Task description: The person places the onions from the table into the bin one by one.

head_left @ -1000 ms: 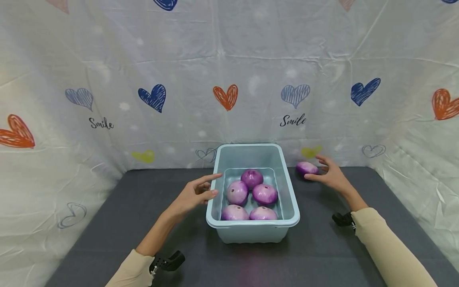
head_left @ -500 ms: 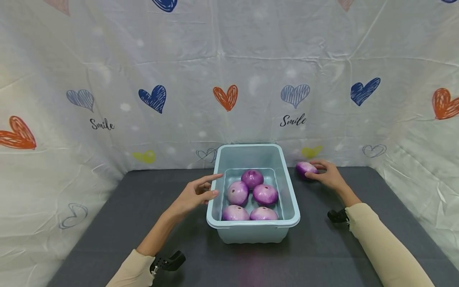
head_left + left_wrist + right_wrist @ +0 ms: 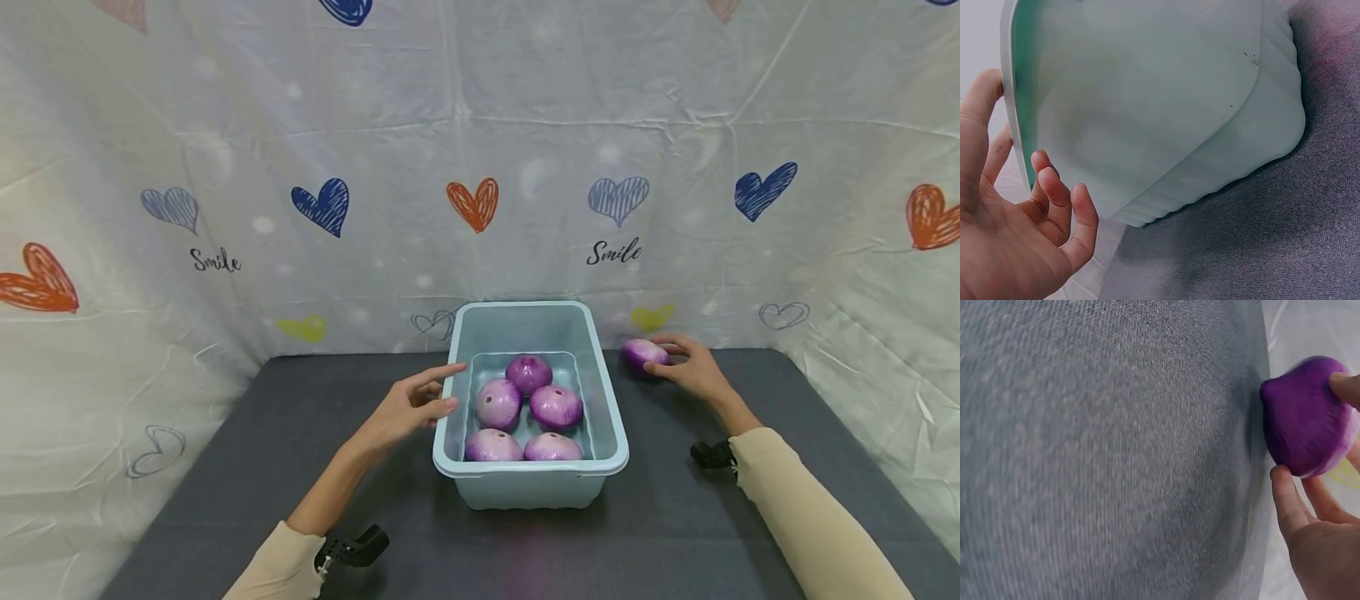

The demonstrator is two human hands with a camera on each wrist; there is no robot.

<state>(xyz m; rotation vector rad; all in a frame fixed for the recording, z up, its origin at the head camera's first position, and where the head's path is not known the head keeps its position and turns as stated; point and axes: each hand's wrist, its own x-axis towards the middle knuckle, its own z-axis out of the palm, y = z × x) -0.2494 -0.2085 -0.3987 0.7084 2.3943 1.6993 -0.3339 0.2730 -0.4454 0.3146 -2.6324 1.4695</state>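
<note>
My right hand grips a purple onion at the table's back edge, right of a pale blue bin. In the right wrist view, thumb and fingertips press opposite sides of the onion, its pointed end toward the dark cloth. My left hand rests at the bin's left rim, index finger straight out over it and thumb near the rim. Seen from the left wrist, that hand's other fingers bend loosely outside the bin wall. Several purple onions lie inside the bin.
A dark grey cloth covers the table. Behind it hangs a white curtain printed with hearts, close to the bin's back and the right hand's onion. Black wrist bands sit at both sleeves.
The right hand's fingers have closed from a wide spread onto the onion beside the bin. The onion has hardly shifted. The left hand has stayed at the rim.
</note>
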